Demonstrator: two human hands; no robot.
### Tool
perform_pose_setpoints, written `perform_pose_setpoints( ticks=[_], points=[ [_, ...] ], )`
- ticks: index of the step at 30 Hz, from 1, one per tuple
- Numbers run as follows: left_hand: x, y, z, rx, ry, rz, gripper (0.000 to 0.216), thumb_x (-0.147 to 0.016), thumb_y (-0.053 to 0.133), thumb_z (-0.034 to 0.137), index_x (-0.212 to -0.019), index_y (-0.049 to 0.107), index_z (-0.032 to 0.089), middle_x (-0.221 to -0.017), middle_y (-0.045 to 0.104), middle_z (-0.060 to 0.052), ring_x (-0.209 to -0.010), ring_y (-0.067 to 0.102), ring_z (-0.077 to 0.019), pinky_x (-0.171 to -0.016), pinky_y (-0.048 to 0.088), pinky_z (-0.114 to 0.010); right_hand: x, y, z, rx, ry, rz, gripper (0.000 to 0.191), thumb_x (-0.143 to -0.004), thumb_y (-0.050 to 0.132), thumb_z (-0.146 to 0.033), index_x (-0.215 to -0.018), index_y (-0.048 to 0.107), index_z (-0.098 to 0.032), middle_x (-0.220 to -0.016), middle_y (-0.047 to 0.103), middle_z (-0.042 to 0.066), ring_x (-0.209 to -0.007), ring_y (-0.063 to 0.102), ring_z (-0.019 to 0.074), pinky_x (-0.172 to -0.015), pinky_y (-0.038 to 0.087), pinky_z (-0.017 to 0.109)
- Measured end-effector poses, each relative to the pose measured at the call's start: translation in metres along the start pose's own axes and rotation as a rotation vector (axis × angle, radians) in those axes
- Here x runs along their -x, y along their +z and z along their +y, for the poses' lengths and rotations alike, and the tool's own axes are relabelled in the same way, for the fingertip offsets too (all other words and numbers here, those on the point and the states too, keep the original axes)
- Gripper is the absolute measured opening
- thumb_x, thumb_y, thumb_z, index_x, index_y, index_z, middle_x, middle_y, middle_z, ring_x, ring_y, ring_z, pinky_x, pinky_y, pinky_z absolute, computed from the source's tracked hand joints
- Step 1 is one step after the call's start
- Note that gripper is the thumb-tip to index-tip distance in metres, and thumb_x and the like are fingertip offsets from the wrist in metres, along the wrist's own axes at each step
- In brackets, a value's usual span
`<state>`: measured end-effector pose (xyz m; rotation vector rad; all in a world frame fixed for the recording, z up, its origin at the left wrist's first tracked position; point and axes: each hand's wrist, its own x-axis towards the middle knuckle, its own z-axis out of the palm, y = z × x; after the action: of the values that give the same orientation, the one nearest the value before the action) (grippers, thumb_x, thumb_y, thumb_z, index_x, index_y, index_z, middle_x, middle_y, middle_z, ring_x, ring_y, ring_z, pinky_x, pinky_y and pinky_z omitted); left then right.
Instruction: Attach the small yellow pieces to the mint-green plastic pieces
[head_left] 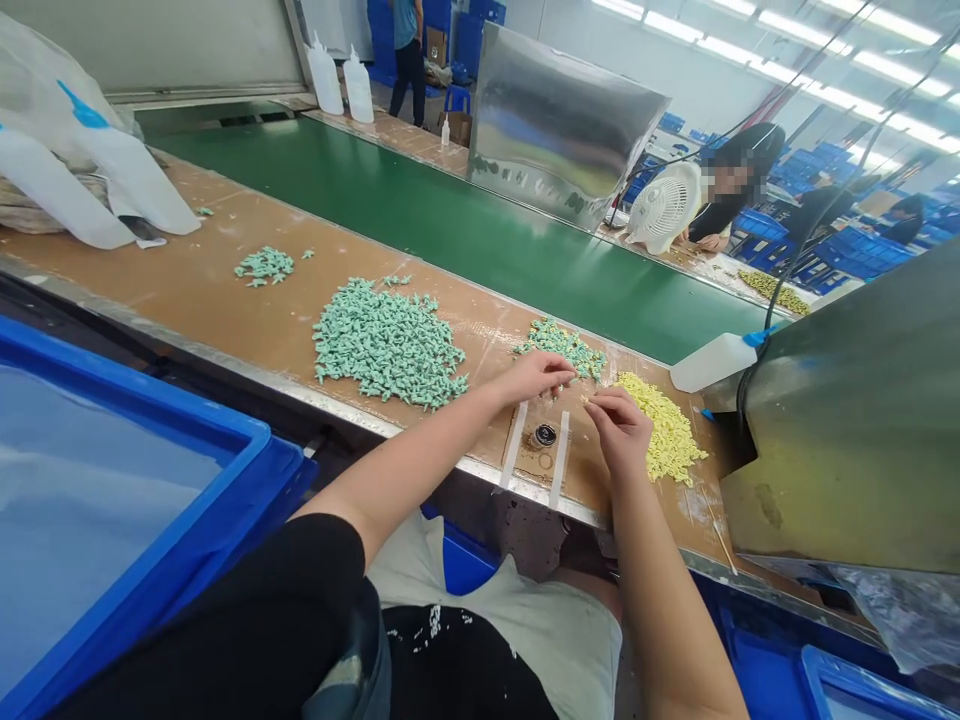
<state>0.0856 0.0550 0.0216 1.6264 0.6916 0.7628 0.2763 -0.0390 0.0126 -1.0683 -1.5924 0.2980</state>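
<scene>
My left hand [538, 376] reaches over the brown worktop with its fingers pinched, just in front of a small pile of mixed green and yellow pieces [571, 348]. What sits in that pinch, if anything, is too small to make out. Close by on the right, my right hand [619, 424] has thumb and fingertips pressed together, a tiny pale bit at their tips. Beside it spreads a heap of small yellow pieces [667, 430]. Below and between the hands stands a small round dark-topped pot [544, 435]. Left of my forearm lies a large heap of small green pieces [382, 345].
A green conveyor belt [420, 215] runs behind the worktop. White bottles [716, 360] stand or lie around. Blue bins [255, 450] flank me. A metal cabinet [847, 430] is at the right. Across the belt, a person [739, 180] sits by a white fan [664, 208].
</scene>
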Motion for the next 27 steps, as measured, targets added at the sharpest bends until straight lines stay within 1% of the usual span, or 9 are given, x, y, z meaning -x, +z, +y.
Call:
perform_pose_setpoints(
  ticks=[2, 4, 6, 9, 12, 15, 18, 21, 27],
  points=[
    [-0.003, 0.012, -0.014, 0.201, -0.04, -0.006, 0.021, -0.092, 0.071, 0.027, -0.107, 0.07, 0.012, -0.076, 0.07, -0.002, -0.062, 0.065, -0.0101, -0.055, 0.045, -0.021, 0.004, 0.001, 0.013, -0.001, 0.04, 0.107, 0.018, -0.088, 0.079, -0.042, -0.082, 0.077, -0.025, -0.082, 0.071, 0.003, -0.079, 0.066, 0.02, -0.069, 0.054, 0.036],
    [-0.003, 0.017, -0.024, 0.305, -0.05, -0.021, 0.028, -0.086, 0.079, 0.028, -0.105, 0.067, 0.012, -0.076, 0.07, -0.001, -0.064, 0.068, -0.0103, -0.052, 0.045, -0.019, 0.008, 0.003, 0.02, 0.001, 0.068, 0.166, 0.02, -0.088, 0.078, -0.043, -0.083, 0.076, -0.024, -0.081, 0.07, 0.003, -0.078, 0.065, 0.0195, -0.069, 0.053, 0.035],
    [-0.002, 0.016, -0.03, 0.344, -0.042, -0.02, 0.035, -0.081, 0.085, 0.03, -0.104, 0.065, 0.013, -0.078, 0.07, -0.001, -0.069, 0.071, -0.0119, -0.053, 0.046, -0.018, 0.009, 0.005, 0.023, 0.015, 0.071, 0.194, 0.021, -0.089, 0.077, -0.044, -0.084, 0.076, -0.023, -0.081, 0.07, 0.003, -0.079, 0.065, 0.0194, -0.07, 0.053, 0.035],
    [0.0, 0.013, -0.032, 0.34, -0.049, -0.028, 0.041, -0.076, 0.089, 0.031, -0.105, 0.066, 0.014, -0.085, 0.073, -0.004, -0.077, 0.073, -0.0136, -0.059, 0.052, -0.02, 0.008, 0.007, 0.021, 0.068, 0.065, 0.186, 0.023, -0.091, 0.076, -0.045, -0.084, 0.076, -0.023, -0.082, 0.07, 0.004, -0.08, 0.065, 0.0202, -0.071, 0.054, 0.036],
    [-0.001, 0.015, -0.034, 0.28, -0.05, -0.038, 0.038, -0.075, 0.089, 0.025, -0.107, 0.071, 0.013, -0.09, 0.076, -0.005, -0.076, 0.07, -0.0115, -0.066, 0.056, -0.024, 0.01, 0.008, 0.018, 0.12, 0.072, 0.152, 0.021, -0.092, 0.075, -0.044, -0.086, 0.077, -0.024, -0.084, 0.07, 0.005, -0.081, 0.066, 0.0211, -0.069, 0.054, 0.036],
    [-0.001, 0.018, -0.034, 0.186, -0.032, -0.009, 0.024, -0.08, 0.083, 0.02, -0.101, 0.072, 0.013, -0.083, 0.073, -0.002, -0.069, 0.066, -0.009, -0.068, 0.055, -0.024, 0.013, 0.008, 0.016, 0.153, 0.062, 0.118, 0.018, -0.093, 0.075, -0.042, -0.088, 0.079, -0.025, -0.085, 0.071, 0.005, -0.078, 0.065, 0.0203, -0.063, 0.051, 0.034],
    [0.004, 0.018, -0.029, 0.061, -0.027, 0.014, 0.017, -0.088, 0.076, 0.023, -0.1, 0.068, 0.015, -0.082, 0.072, -0.001, -0.067, 0.065, -0.0094, -0.067, 0.053, -0.024, 0.014, 0.009, 0.012, 0.186, 0.047, 0.082, 0.017, -0.094, 0.074, -0.041, -0.089, 0.08, -0.025, -0.086, 0.071, 0.006, -0.075, 0.064, 0.0195, -0.059, 0.05, 0.033],
    [0.009, 0.017, -0.021, -0.117, -0.02, -0.011, 0.017, -0.092, 0.073, 0.029, -0.103, 0.065, 0.019, -0.08, 0.074, 0.001, -0.066, 0.066, -0.0108, -0.068, 0.051, -0.024, 0.013, 0.011, 0.008, 0.224, 0.048, 0.06, 0.019, -0.096, 0.072, -0.041, -0.09, 0.08, -0.025, -0.086, 0.071, 0.007, -0.074, 0.063, 0.0197, -0.059, 0.051, 0.034],
    [0.01, 0.016, -0.014, -0.279, -0.011, -0.023, 0.013, -0.092, 0.072, 0.03, -0.1, 0.072, 0.019, -0.087, 0.078, 0.0, -0.077, 0.072, -0.0142, -0.072, 0.047, -0.024, 0.013, 0.011, 0.008, 0.248, 0.028, 0.056, 0.016, -0.097, 0.071, -0.038, -0.093, 0.08, -0.025, -0.088, 0.071, 0.006, -0.07, 0.063, 0.018, -0.059, 0.052, 0.034]
  ],
)
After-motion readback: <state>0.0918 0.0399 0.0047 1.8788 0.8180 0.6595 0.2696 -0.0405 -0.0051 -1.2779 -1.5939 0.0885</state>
